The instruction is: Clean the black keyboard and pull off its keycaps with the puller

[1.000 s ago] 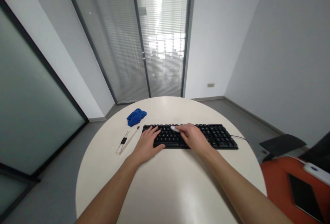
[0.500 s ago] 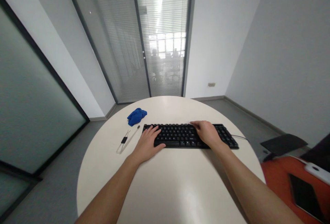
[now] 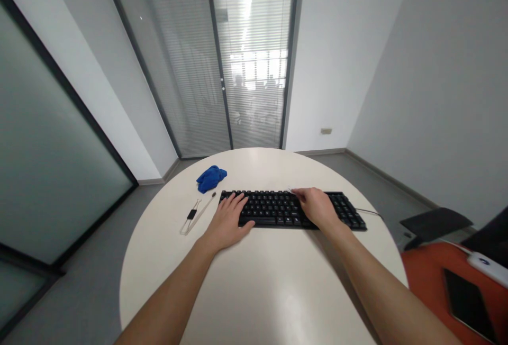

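A black keyboard (image 3: 273,212) lies across the round table, partly covered by both hands. My left hand (image 3: 229,223) rests on its left end, fingers stretched out and spread, thumb along the front edge. Over the keyboard's right part, my right hand (image 3: 317,205) is closed in a pinch at the back row of keys. A small pale tip (image 3: 291,191) pokes out from those fingertips, too small to name. Left of the keyboard lie a wire puller with a black middle (image 3: 192,214) and a thin pale stick with a dark bristled end (image 3: 201,214).
A crumpled blue cloth (image 3: 211,178) sits behind the puller on the cream table (image 3: 254,287). From the keyboard's right side runs a cable (image 3: 369,211). An orange chair seat (image 3: 428,276) at the right carries a dark phone (image 3: 468,302) and a white device (image 3: 489,266).
My right hand has shifted very slightly left along the back row of keys, still pinching. My left hand stays in place on the keyboard.
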`<state>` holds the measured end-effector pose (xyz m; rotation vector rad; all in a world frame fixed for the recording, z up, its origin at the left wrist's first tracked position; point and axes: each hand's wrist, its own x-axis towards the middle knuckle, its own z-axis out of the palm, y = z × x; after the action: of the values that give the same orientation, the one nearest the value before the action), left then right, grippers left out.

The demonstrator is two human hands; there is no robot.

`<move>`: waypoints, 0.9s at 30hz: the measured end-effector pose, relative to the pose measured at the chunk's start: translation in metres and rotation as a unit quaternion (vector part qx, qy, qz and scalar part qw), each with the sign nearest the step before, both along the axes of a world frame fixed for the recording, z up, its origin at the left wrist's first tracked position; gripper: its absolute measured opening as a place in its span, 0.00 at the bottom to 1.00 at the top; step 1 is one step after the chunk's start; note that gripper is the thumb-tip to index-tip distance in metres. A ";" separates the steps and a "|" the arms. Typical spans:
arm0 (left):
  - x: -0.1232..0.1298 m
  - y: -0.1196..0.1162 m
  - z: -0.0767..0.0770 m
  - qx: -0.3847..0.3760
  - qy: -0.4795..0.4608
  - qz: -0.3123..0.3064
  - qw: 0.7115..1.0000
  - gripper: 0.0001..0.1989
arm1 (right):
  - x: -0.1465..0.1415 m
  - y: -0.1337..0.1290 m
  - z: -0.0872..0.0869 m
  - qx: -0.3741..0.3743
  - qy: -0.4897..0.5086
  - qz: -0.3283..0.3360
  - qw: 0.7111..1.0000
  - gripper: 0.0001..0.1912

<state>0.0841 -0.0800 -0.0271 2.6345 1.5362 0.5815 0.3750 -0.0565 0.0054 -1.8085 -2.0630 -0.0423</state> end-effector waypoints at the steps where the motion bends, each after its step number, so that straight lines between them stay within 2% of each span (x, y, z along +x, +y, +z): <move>1: 0.000 -0.001 0.001 0.001 0.004 0.001 1.000 0.34 | 0.000 0.000 -0.001 0.000 0.002 0.001 1.000 0.18; 9: 0.003 -0.005 0.003 0.036 0.016 0.026 0.999 0.38 | -0.005 0.004 -0.009 -0.002 0.036 0.024 0.999 0.17; 15: 0.002 -0.003 -0.001 0.028 0.016 0.023 0.999 0.40 | -0.016 -0.001 -0.007 0.015 0.004 0.034 0.999 0.18; 23: 0.003 -0.003 -0.003 0.019 0.006 0.033 0.999 0.37 | -0.056 -0.021 -0.009 0.018 0.014 0.199 0.980 0.17; 27: 0.003 -0.002 -0.002 0.013 0.006 0.035 0.999 0.39 | -0.069 -0.030 -0.008 0.021 -0.007 0.231 0.973 0.16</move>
<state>0.0871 -0.0822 -0.0294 2.6180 1.6405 0.5947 0.3058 -0.0864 -0.0029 -1.2652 -2.4188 0.0310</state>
